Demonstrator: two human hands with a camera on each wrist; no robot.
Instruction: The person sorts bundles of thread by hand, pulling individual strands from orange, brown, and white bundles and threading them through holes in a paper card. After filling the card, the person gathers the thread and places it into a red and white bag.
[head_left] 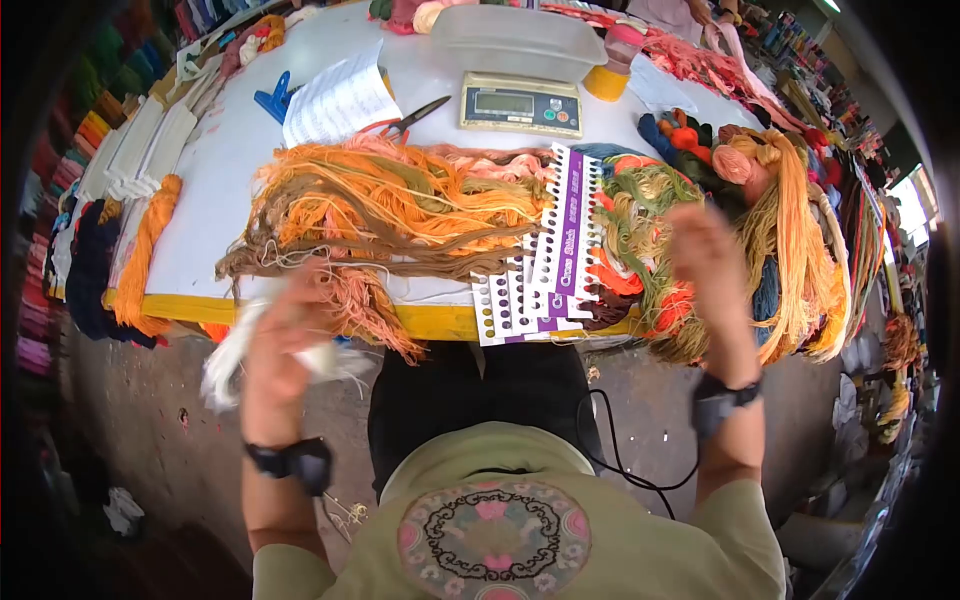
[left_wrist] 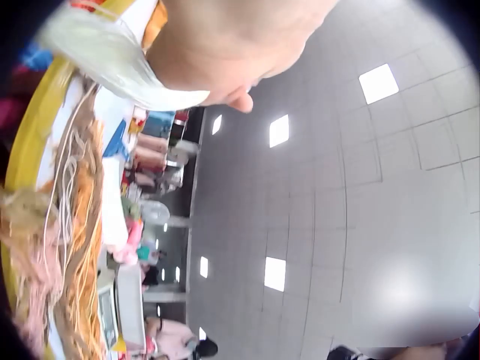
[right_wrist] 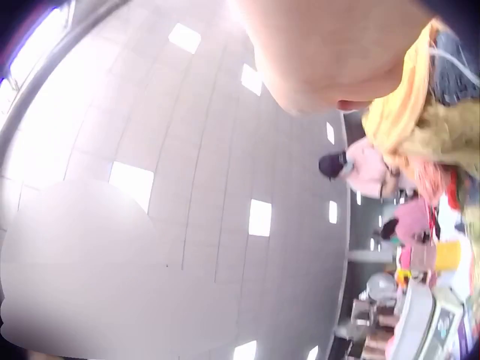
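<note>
At the table's front left, my left hand (head_left: 283, 345) holds a skein of white thread (head_left: 235, 355), whose loose strands hang below the table edge. In the left wrist view the white thread (left_wrist: 112, 64) loops across that hand. My right hand (head_left: 708, 262), blurred, is raised over green thread (head_left: 640, 205) on the right, and nothing shows in it. Between the hands lies a heap of orange and brown thread (head_left: 380, 200). Punched white cards with purple "Cross Stitch" labels (head_left: 567, 225) overlap its right end.
Behind the heap are a digital scale (head_left: 520, 104) with a clear plastic tub (head_left: 510, 40), black scissors (head_left: 420, 116), a written sheet (head_left: 338, 100) and a blue clip (head_left: 273, 98). Orange skeins (head_left: 148, 250) hang over the left edge, more skeins (head_left: 795, 240) at right. Other people work beyond.
</note>
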